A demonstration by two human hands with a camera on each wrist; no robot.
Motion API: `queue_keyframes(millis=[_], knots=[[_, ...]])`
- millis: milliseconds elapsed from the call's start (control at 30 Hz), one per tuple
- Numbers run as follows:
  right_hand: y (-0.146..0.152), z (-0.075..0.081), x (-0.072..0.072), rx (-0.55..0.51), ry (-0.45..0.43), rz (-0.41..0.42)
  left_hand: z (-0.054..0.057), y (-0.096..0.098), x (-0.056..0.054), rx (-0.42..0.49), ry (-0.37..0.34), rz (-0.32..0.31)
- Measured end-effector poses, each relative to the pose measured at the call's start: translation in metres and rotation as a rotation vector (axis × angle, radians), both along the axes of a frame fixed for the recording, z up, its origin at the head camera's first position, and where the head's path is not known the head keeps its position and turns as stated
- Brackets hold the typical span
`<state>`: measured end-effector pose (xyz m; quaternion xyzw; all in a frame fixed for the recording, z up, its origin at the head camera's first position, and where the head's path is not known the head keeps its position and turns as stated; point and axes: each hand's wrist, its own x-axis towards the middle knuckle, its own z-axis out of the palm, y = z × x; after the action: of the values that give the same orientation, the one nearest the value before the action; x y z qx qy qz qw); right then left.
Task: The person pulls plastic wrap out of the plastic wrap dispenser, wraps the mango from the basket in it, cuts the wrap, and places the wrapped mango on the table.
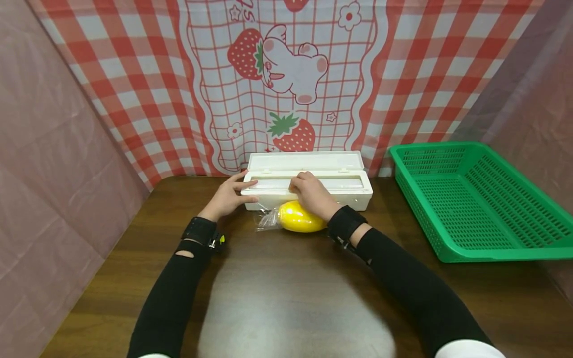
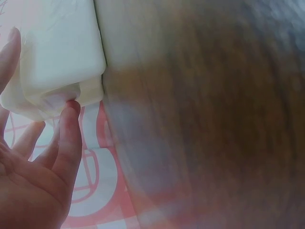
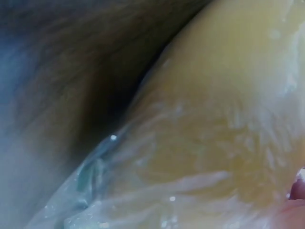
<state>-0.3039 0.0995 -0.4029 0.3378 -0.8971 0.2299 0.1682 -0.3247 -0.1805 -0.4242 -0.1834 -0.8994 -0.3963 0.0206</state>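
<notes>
A long white cling film dispenser (image 1: pixel 309 198) lies across the back of the table with its lid (image 1: pixel 306 160) raised. At its left end, my left hand (image 1: pixel 226 199) steadies it with fingers spread; in the left wrist view a fingertip touches the dispenser's end. My right hand (image 1: pixel 315 195) reaches over the front wall, fingers curled and pinching cling film at the long slot (image 1: pixel 273 184); its fingertips are partly hidden. Just before the dispenser, under the right hand, lies a smooth yellow oval thing (image 1: pixel 299 219) in clear film, gathered into a crumpled tail (image 1: pixel 268 219) on the left.
A green slotted plastic basket (image 1: pixel 452 248) stands at the right of the brown wooden table (image 1: pixel 291 298). Behind the dispenser hangs a red checked cloth (image 1: pixel 147 74) with strawberry prints, and pink cloth (image 1: pixel 58 174) closes off the left side.
</notes>
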Motion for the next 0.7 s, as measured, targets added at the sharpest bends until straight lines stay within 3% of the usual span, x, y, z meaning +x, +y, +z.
queue_keyframes(millis=[700], knots=[[0.0092, -0.0042, -0.0025, -0.033, 0.058, 0.02, -0.0017, -0.001, 0.0, 0.011, -0.003, -0.006]])
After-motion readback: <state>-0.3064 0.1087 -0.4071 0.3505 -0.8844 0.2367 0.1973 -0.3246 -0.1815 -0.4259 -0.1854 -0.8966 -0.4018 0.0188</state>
